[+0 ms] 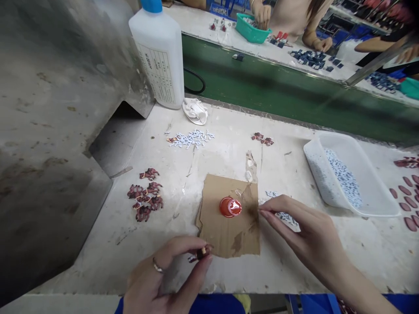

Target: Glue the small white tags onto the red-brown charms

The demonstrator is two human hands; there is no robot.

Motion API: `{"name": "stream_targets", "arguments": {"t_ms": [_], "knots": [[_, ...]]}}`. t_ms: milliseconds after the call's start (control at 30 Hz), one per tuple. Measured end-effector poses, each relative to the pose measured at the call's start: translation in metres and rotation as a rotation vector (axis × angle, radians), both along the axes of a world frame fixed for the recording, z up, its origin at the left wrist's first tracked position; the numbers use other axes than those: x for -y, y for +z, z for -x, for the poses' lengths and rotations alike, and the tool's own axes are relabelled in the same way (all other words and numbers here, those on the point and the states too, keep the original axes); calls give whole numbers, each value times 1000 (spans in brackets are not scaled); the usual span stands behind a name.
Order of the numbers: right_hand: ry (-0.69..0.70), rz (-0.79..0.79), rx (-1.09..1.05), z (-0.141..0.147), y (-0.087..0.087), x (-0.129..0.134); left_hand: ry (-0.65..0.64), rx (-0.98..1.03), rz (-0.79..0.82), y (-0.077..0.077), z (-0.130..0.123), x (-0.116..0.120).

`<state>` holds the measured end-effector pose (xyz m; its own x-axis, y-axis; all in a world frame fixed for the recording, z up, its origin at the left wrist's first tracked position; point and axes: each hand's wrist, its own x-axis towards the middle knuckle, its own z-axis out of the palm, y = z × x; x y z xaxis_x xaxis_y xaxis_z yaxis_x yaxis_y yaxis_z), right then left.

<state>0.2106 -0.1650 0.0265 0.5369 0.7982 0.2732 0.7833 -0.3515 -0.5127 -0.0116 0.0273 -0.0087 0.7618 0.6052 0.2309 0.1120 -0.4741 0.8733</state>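
My left hand [178, 274], with a ring on one finger, pinches a small brown figurine [203, 251] between thumb and fingertips at the lower left corner of a cardboard piece [214, 235]. On the cardboard sits a small round red container [230, 206] with a glossy top. At the cardboard's right edge my right hand [301, 231] has thumb and forefinger pressed together; whatever is between them is too small to make out. Tiny pale blue-white pieces [287, 218] lie beside and partly behind that hand.
Brown figurines [145, 200] lie in a group at left, with more [262, 139] at the back. A pile of pale pieces [191, 138] lies near a large white bottle [160, 56]. At right stands a translucent tub [376, 205]. Co-workers' hands [262, 16] show beyond the green divider [262, 74].
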Motion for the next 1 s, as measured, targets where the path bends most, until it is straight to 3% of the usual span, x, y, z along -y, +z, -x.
{"name": "stream_targets", "arguments": {"t_ms": [133,267,433,700,833,1000], "knots": [[29,-117,-85,7,10,-18,-51,-7,-53,-1,-2,-5],[68,-106,-66,7,12,-28,-132,-18,-137,-2,-5,-10],[121,-91,26,5,9,-29,-207,80,-92,-4,-9,-9],[142,-105,40,8,8,-26,-149,52,-132,-4,-13,-5],[57,-191,-85,20,16,-29,-133,153,-49,0,-20,-4],[82,-267,-377,41,21,-34,-66,132,-18,-5,-17,6]]}}
